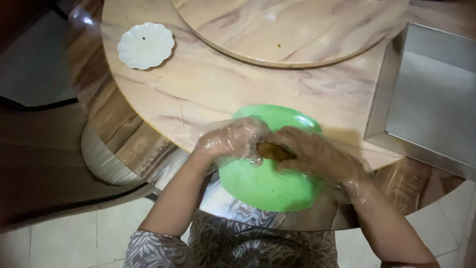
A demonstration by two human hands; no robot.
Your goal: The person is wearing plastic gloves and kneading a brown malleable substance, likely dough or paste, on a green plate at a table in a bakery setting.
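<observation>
Both hands wear thin clear plastic gloves and meet over a green bowl [267,183] that juts out past the near edge of the round counter [208,84], its far rim over the counter top and its near half hanging above the person's lap. Between the hands is a brown piece of food [273,150], held just above the bowl's inside.

The left hand [233,141] comes in from the left, fingers curled down and closed around the left end of the food; its grip is narrow, pinched on that end. The right hand [312,151] comes in from the right, fingers bent over the other end of the food, and its grip is likewise closed on it. The two sets of fingertips are nearly touching over the middle of the bowl. How the food is shaped under the fingers cannot be told, since the gloves and knuckles hide most of it.

On the counter, toward its far left edge, lies a small white scalloped dish [146,45], well apart from the bowl. A round turntable [292,30] of the same marbled pattern sits on the middle of the counter, at the far side. At the right edge of the counter a grey metal tray [426,99] with upright walls rests partly on the top, near the right hand but not touching it.

Below the bowl, the person's patterned clothing [258,243] shows, over a pale tiled floor [59,243].
</observation>
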